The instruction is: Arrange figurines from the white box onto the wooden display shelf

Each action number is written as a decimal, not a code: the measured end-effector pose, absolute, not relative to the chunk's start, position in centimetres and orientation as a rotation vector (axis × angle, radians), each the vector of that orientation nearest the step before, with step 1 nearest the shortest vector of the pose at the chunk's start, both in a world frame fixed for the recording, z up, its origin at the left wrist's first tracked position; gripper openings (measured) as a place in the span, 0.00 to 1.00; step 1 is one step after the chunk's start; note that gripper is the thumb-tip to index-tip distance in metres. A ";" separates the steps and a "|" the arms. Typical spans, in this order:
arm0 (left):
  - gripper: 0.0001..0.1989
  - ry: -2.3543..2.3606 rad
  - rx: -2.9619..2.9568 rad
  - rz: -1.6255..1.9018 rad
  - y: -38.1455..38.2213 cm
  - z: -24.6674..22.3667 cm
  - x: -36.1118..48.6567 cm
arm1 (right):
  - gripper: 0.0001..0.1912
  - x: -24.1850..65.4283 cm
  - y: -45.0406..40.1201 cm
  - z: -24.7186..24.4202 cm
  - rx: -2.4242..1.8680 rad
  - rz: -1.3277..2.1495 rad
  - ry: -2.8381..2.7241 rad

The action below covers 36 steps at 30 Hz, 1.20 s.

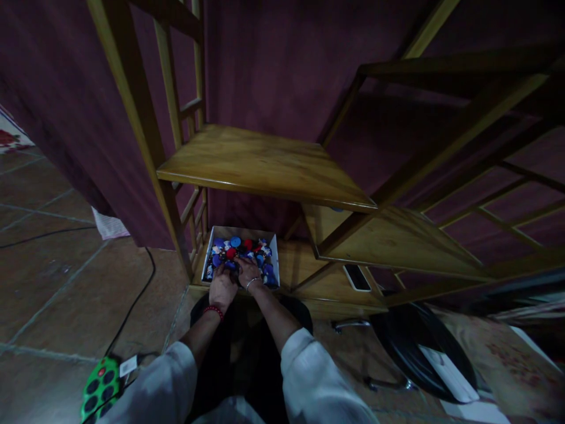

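A: Where are the hands?

B: A person in light sleeves works at a wooden shelving unit, both hands lowered into a shallow white box (274,254). The box rests on the bottom shelf (300,259), its back wall just beyond the fingers, its right wall just beside them.

A: And what lies under the fingers?

B: A jumble of small trinkets (216,249), mostly blue, with red and white among them. They lie below the fingers, ahead of them and to either side. A red ball-like piece (231,253) sits just ahead of the right fingers; a round blue piece (235,242) lies farther beyond.

A: Which hand is which?

B: The left hand (223,287), a red beaded bracelet (214,310) at its wrist, dips its bent fingers among the pieces. The right hand (248,272), wearing a metal bracelet (253,282), reaches slightly farther in, beside it. Whether either set of fingers pinches a piece, I cannot tell; the details are too small and dim.

A: And around them?

B: An upper shelf (265,162) stands above and beyond the fingers, before a maroon curtain (273,70). A smartphone (357,278) lies well to their right. A green extension board (102,386) sits on the tiled floor (66,277), well to their left and nearer the person.
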<state>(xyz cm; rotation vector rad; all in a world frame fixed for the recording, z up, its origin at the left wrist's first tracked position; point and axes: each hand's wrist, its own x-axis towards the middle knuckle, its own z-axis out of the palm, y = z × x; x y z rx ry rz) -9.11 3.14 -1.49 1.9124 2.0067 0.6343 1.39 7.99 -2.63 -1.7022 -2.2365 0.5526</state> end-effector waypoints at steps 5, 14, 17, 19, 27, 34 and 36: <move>0.13 2.025 1.878 0.621 3.4 -1.6 -9.1 | 0.27 1.5 8.0 -3.1 -1.617 0.621 -2.196; 0.19 1.992 1.893 0.637 3.8 -2.2 -8.9 | 0.21 2.4 7.2 -3.1 -1.693 0.557 -1.941; 0.17 1.978 1.878 0.665 3.7 -2.2 -9.2 | 0.18 3.1 7.1 -2.7 -1.743 0.544 -1.946; 0.15 1.982 1.874 0.679 3.5 -2.2 -9.3 | 0.18 3.6 6.9 -2.4 -1.767 0.562 -1.997; 0.12 1.929 2.067 0.635 2.3 -2.0 -9.7 | 0.19 4.4 5.8 -2.2 -1.884 0.583 -2.078; 0.13 1.982 2.074 0.545 1.6 -1.0 -9.8 | 0.16 4.8 5.6 -2.8 -1.815 0.621 -2.111; 0.13 1.999 2.076 0.520 1.5 -1.0 -9.9 | 0.15 4.8 5.6 -2.9 -1.827 0.641 -2.102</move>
